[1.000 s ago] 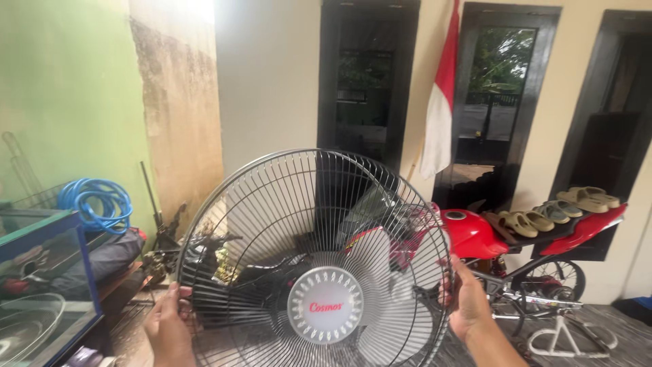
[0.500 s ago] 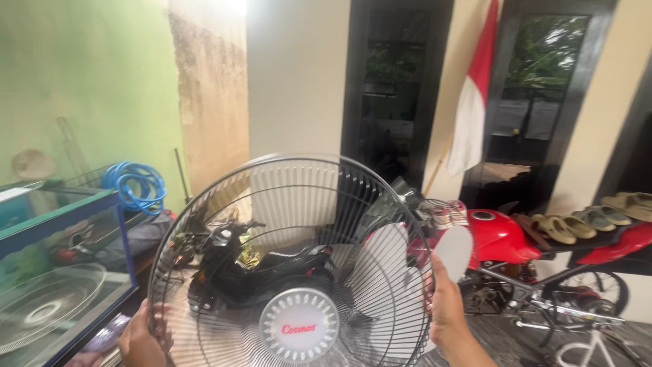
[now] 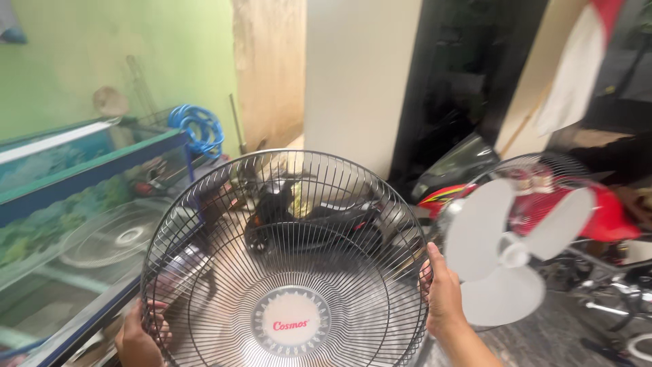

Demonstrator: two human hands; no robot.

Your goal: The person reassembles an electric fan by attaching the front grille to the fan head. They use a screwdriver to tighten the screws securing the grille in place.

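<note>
left hand (image 3: pixel 139 340) and right hand (image 3: pixel 443 295) clamp the rim of a round, chrome wire fan grille (image 3: pixel 285 261) with a pale centre disc.

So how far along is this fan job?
Done: the front grille is off the fan; the white blades stand bare to the right, the rear grille behind them. In hand: the left hand and right hand hold the grille by its rim. Left: blades and rear grille are not yet removed.

Front grille (image 3: pixel 285 265) lifted off fan, carried left; white blades (image 3: pixel 511 251) exposed.
</note>
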